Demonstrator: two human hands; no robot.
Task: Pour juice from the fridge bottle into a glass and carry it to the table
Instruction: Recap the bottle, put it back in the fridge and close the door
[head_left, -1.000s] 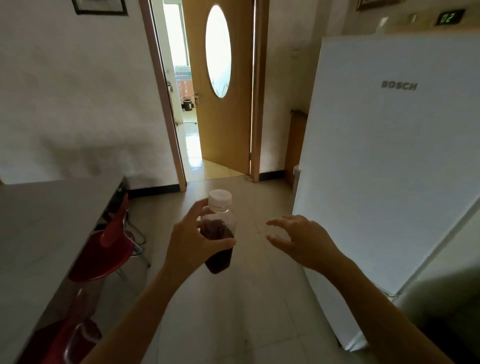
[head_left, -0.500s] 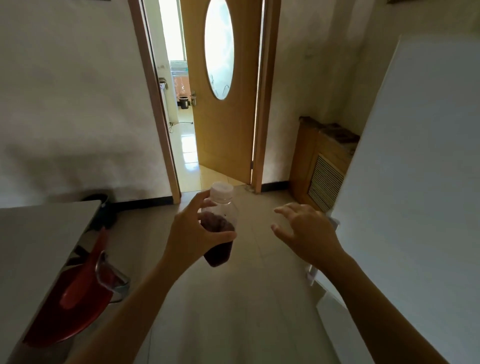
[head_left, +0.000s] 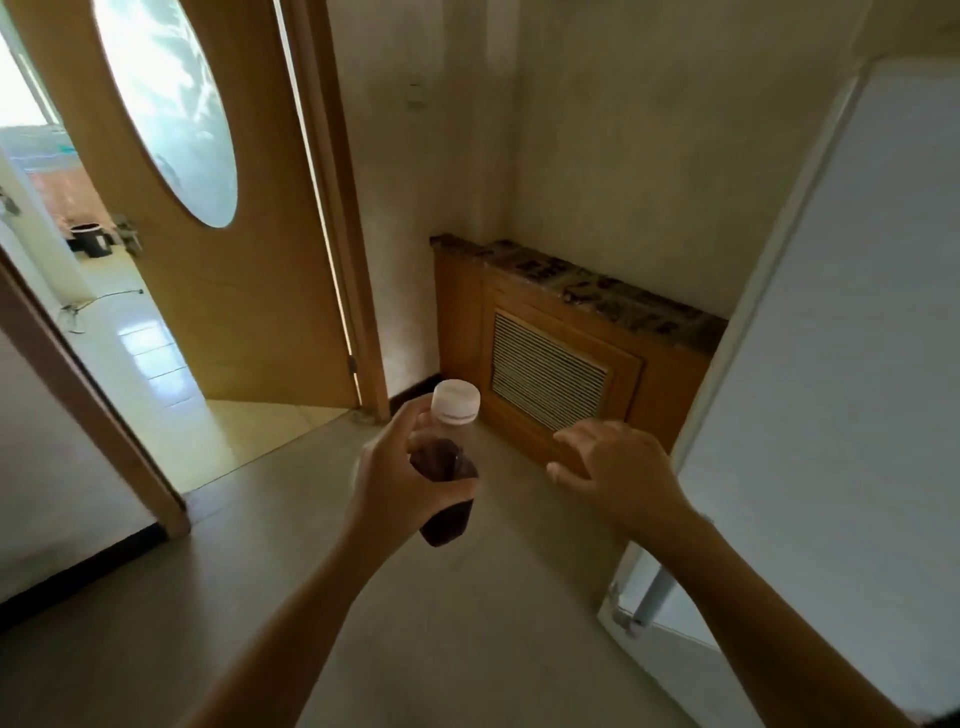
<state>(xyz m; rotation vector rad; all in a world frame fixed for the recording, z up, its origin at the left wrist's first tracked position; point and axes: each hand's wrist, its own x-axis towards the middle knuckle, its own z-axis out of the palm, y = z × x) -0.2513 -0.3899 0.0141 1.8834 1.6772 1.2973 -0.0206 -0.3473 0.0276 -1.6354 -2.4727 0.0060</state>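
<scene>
My left hand (head_left: 400, 483) is wrapped around the juice bottle (head_left: 448, 467), thumb across the dark front; its long axis stands nearly upright, white cap (head_left: 456, 401) on top (unopened, I judge); my right hand (head_left: 615, 467) hovers just beside it, fingers spread and holding nothing; the cap lies up and to the left of those fingers; the white fridge door (head_left: 841, 364) fills the right.

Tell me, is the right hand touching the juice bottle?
Apart. The head view shows the right hand open, with bare floor between its fingers and the juice bottle, which only the left hand grips.
</scene>
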